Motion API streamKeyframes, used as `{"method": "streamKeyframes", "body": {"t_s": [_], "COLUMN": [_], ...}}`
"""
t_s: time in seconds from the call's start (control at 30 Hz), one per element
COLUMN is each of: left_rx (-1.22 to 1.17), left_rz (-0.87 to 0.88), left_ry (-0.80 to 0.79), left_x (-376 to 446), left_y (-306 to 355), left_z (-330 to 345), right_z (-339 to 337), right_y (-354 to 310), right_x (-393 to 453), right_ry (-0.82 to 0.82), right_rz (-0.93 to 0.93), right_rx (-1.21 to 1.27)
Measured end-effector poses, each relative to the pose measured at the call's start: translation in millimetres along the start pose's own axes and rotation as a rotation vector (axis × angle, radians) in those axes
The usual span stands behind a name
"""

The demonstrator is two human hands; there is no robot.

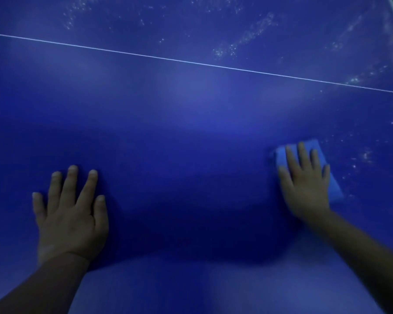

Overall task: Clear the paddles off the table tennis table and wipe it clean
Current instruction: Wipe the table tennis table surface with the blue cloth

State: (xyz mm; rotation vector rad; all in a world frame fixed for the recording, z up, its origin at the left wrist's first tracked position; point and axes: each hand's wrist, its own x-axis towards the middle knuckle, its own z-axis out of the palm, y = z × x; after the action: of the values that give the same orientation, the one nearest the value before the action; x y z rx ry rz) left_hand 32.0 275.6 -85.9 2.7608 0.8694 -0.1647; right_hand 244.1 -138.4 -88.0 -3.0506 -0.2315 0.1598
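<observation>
Right hand motion-blurred, hiding most of the light-blue cloth. Both forearms cut off at 6 o'clock edge. Table runs past every edge.

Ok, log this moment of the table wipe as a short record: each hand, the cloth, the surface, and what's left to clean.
left hand: left hand flat on the table, fingers spread, holding nothing
right hand: right hand pressing flat on the cloth, blurred
cloth: light blue cloth, folded, lying under the palm
surface: blue with a white line
left to clean: whitish speckles beyond the line and at the right
paddles: none in view
</observation>
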Motion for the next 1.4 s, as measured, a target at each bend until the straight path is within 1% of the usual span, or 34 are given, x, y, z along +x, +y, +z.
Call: {"method": "streamKeyframes", "body": {"t_s": [0.07, 0.13, 0.2, 0.27, 0.33, 0.4, 0.47, 0.57, 0.63, 0.7, 0.73, 0.8, 0.9, 0.93, 1.0, 1.07, 1.1, 1.17, 1.23, 1.27, 1.33, 1.4], "left_rx": [-0.008, -0.022, -0.035, -0.039, -0.014, 0.014, 0.028, -0.021, -0.066, -0.075, -0.065, -0.027, 0.044, 0.056, 0.083, 0.110, 0.121, 0.140, 0.144, 0.137, 0.121, 0.106], "left_rz": [0.006, 0.015, 0.021, 0.025, 0.044, 0.054, 0.080, 0.176, 0.294, 0.453, 0.536, 0.663, 0.740, 0.739, 0.723, 0.707, 0.696, 0.681, 0.684, 0.686, 0.695, 0.705], "left_ry": [-0.004, -0.004, 0.008, 0.033, 0.042, 0.043, 0.058, 0.073, 0.055, 0.014, -0.019, -0.093, -0.155, -0.160, -0.182, -0.203, -0.214, -0.229, -0.229, -0.227, -0.222, -0.218], "left_x": [0, -1, -3, -3, -3, -2, -4, -28, -61, -102, -122, -155, -170, -170, -168, -168, -168, -168, -168, -168, -168, -168], "left_y": [1, 0, -1, -1, 0, 1, 3, 18, 37, 57, 66, 76, 79, 79, 79, 80, 80, 80, 79, 79, 79, 79], "left_z": [0, 0, 1, 3, 3, 1, 0, -1, 4, 13, 19, 31, 41, 43, 43, 42, 41, 41, 41, 41, 40, 40], "right_z": [8, 11, 7, 3, 0, 3, 8, 10, 13, 13, 13, 11, 17, 19, 22, 25, 27, 29, 26, 23, 20, 18], "right_y": [11, 16, 11, 0, -8, -6, 3, 20, 29, 31, 30, 19, -3, -11, -20, -16, -7, 24, 63, 80, 98, 84], "right_x": [-66, -86, -65, -27, 1, -8, -56, -171, -244, -279, -280, -258, -204, -194, -198, -235, -259, -305, -335, -341, -335, -319], "right_ry": [-0.006, -0.053, -0.038, -0.013, -0.028, -0.058, -0.055, -0.072, -0.074, -0.118, -0.138, -0.125, -0.064, -0.057, -0.044, -0.033, -0.035, -0.047, -0.090, -0.110, -0.076, -0.018], "right_rz": [-0.025, -0.051, -0.033, 0.056, 0.141, 0.185, 0.200, 0.212, 0.234, 0.265, 0.286, 0.386, 0.521, 0.526, 0.459, 0.371, 0.364, 0.453, 0.620, 0.708, 0.879, 1.011], "right_rx": [-0.043, -0.050, -0.031, -0.010, 0.046, 0.067, 0.059, 0.052, 0.034, 0.006, 0.001, 0.034, 0.098, 0.109, 0.108, 0.074, 0.061, 0.050, 0.041, 0.054, 0.122, 0.172]}}
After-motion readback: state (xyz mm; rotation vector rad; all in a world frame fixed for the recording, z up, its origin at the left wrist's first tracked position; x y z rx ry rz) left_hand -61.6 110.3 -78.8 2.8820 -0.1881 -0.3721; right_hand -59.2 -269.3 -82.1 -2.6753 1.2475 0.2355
